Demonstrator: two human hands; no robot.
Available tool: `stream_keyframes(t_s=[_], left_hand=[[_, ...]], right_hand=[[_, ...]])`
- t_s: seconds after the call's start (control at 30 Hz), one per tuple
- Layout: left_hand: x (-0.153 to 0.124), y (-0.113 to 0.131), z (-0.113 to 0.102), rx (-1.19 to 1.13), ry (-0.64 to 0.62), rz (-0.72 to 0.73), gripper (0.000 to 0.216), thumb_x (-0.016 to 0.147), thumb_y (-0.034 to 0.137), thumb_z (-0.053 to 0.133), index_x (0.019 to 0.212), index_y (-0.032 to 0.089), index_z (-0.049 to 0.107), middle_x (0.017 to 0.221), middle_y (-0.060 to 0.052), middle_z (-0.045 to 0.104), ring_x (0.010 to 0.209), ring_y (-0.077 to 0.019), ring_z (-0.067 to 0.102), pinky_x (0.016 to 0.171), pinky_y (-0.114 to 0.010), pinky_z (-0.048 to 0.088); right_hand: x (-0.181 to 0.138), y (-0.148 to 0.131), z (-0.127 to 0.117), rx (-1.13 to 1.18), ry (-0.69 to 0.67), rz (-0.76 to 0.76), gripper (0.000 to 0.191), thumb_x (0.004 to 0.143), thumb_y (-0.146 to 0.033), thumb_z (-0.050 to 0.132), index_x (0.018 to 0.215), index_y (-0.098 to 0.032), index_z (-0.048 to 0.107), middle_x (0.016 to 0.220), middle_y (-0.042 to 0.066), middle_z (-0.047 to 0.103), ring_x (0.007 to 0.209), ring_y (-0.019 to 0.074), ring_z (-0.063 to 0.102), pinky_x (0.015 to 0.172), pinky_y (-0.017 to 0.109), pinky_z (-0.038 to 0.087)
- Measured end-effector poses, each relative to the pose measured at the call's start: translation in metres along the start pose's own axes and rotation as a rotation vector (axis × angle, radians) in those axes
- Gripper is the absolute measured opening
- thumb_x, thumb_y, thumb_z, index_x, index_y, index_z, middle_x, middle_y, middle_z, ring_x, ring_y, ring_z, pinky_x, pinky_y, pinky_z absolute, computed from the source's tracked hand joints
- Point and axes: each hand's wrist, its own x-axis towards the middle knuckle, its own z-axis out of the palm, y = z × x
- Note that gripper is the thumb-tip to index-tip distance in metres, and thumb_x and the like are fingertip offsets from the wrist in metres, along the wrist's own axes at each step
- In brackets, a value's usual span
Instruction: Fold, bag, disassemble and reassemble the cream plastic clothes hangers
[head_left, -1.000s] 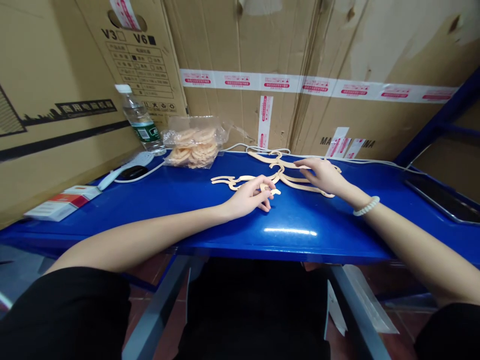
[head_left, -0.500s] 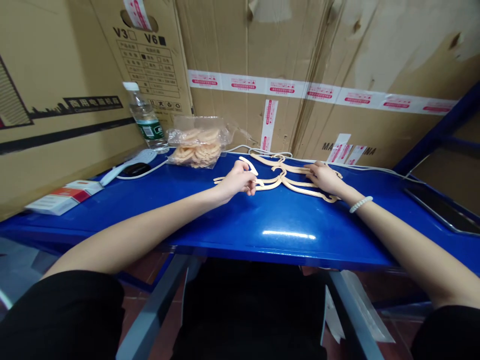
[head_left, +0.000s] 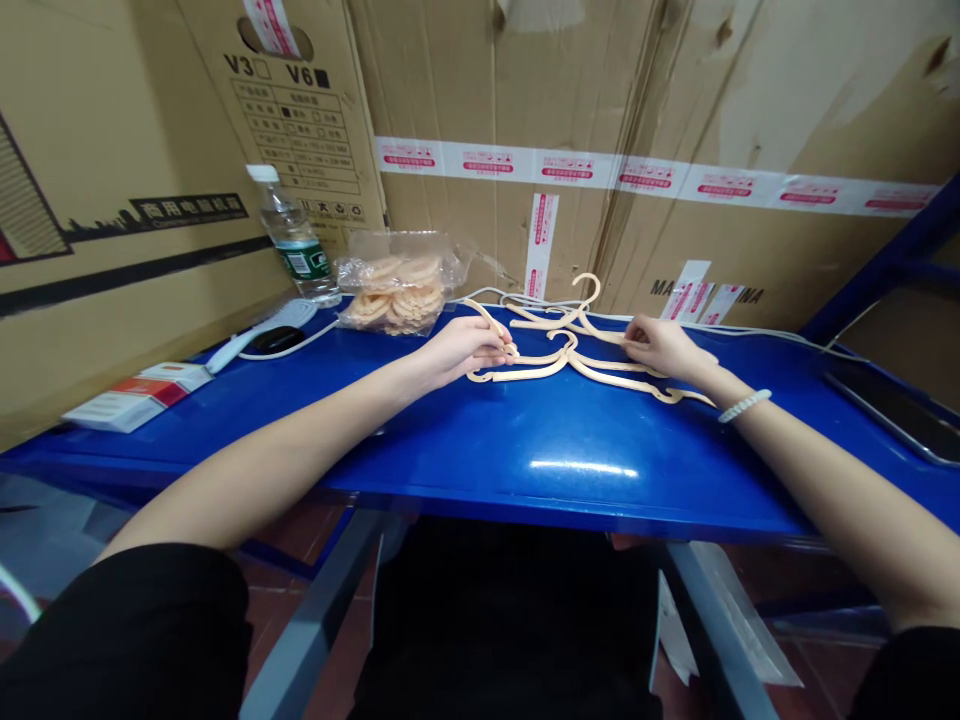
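Note:
Several cream plastic hangers (head_left: 581, 362) lie tangled together at the middle back of a blue table (head_left: 465, 440). My left hand (head_left: 461, 349) is closed around the left arm of one hanger, lifting its end off the table. My right hand (head_left: 664, 345), with a white bead bracelet (head_left: 742, 406) on the wrist, is closed on the right arms of the hangers. One hook (head_left: 589, 288) stands up between my hands.
A clear bag of round crackers (head_left: 394, 290) and a water bottle (head_left: 291, 238) stand at the back left. A white remote-like device (head_left: 255, 335), a small red and white box (head_left: 135, 395) and white cables lie nearby. A dark tablet (head_left: 892, 410) lies right. Cardboard boxes (head_left: 600, 140) wall the back.
Both hands moved further back over the hangers. My left hand let go of the near pieces, took the left arm of one hanger and raised it; a hook now stands up.

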Motion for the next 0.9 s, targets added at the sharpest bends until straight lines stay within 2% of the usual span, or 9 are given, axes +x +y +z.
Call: stream_keyframes(t_s=[0.13, 0.27, 0.37, 0.47, 0.57, 0.63, 0.73, 0.9], left_hand=[[0.002, 0.005, -0.005, -0.023, -0.027, 0.019, 0.018, 0.081, -0.009, 0.061, 0.079, 0.009, 0.064, 0.08, -0.01, 0.072, 0.077, -0.015, 0.073, 0.094, -0.033, 0.058], [0.005, 0.01, -0.014, -0.069, -0.032, 0.084, 0.018, 0.08, -0.008, 0.069, 0.084, 0.01, 0.067, 0.086, -0.008, 0.072, 0.083, -0.014, 0.072, 0.102, -0.035, 0.056], [0.008, 0.014, -0.02, -0.055, -0.037, 0.129, 0.015, 0.081, -0.007, 0.071, 0.083, 0.008, 0.069, 0.089, -0.007, 0.071, 0.082, -0.0119, 0.07, 0.101, -0.033, 0.056], [0.009, 0.017, -0.026, 0.013, -0.093, 0.118, 0.012, 0.083, -0.004, 0.072, 0.081, 0.007, 0.069, 0.088, -0.006, 0.069, 0.076, -0.01, 0.068, 0.089, -0.029, 0.057], [0.009, 0.019, -0.03, 0.069, -0.197, 0.074, 0.012, 0.086, 0.001, 0.074, 0.081, 0.008, 0.066, 0.079, -0.005, 0.067, 0.072, -0.0103, 0.067, 0.077, -0.025, 0.054], [0.008, 0.018, -0.031, 0.07, -0.27, 0.046, 0.014, 0.086, 0.003, 0.074, 0.08, 0.01, 0.064, 0.081, -0.006, 0.068, 0.078, -0.0124, 0.07, 0.08, -0.027, 0.054], [0.008, 0.019, -0.03, 0.039, -0.326, 0.009, 0.019, 0.083, 0.002, 0.076, 0.079, 0.012, 0.06, 0.095, -0.007, 0.071, 0.091, -0.0166, 0.073, 0.094, -0.034, 0.055], [0.007, 0.02, -0.028, -0.017, -0.312, -0.026, 0.022, 0.084, 0.001, 0.073, 0.077, 0.014, 0.056, 0.098, -0.008, 0.072, 0.088, -0.0178, 0.074, 0.099, -0.043, 0.054]], right_hand=[[-0.013, -0.001, -0.022, 0.286, 0.06, 0.015, 0.015, 0.084, -0.027, 0.07, 0.084, -0.022, 0.055, 0.083, 0.008, 0.072, 0.078, 0.0255, 0.07, 0.072, 0.035, 0.055], [-0.023, -0.002, -0.044, 0.595, -0.032, -0.04, 0.041, 0.081, -0.043, 0.079, 0.109, -0.018, 0.062, 0.087, 0.008, 0.071, 0.079, 0.0235, 0.07, 0.079, 0.036, 0.057], [-0.026, -0.004, -0.052, 0.634, -0.111, -0.04, 0.059, 0.078, -0.059, 0.084, 0.113, -0.014, 0.069, 0.095, 0.011, 0.074, 0.083, 0.0233, 0.068, 0.085, 0.037, 0.056], [-0.027, -0.007, -0.054, 0.672, -0.151, -0.007, 0.062, 0.072, -0.068, 0.086, 0.1, -0.014, 0.074, 0.098, 0.012, 0.074, 0.087, 0.0245, 0.066, 0.086, 0.037, 0.056], [-0.027, -0.011, -0.054, 0.67, -0.18, -0.012, 0.063, 0.071, -0.07, 0.087, 0.097, -0.014, 0.075, 0.095, 0.012, 0.074, 0.086, 0.0246, 0.066, 0.085, 0.037, 0.056], [-0.028, -0.013, -0.054, 0.659, -0.182, -0.015, 0.065, 0.07, -0.072, 0.087, 0.098, -0.014, 0.076, 0.093, 0.011, 0.074, 0.086, 0.0248, 0.066, 0.084, 0.037, 0.056], [-0.028, -0.016, -0.054, 0.65, -0.177, 0.003, 0.068, 0.066, -0.075, 0.087, 0.096, -0.015, 0.077, 0.091, 0.012, 0.074, 0.084, 0.0256, 0.066, 0.083, 0.039, 0.056], [-0.027, -0.017, -0.05, 0.644, -0.139, 0.011, 0.068, 0.065, -0.076, 0.087, 0.096, -0.016, 0.077, 0.092, 0.012, 0.075, 0.084, 0.0265, 0.067, 0.083, 0.04, 0.056]])
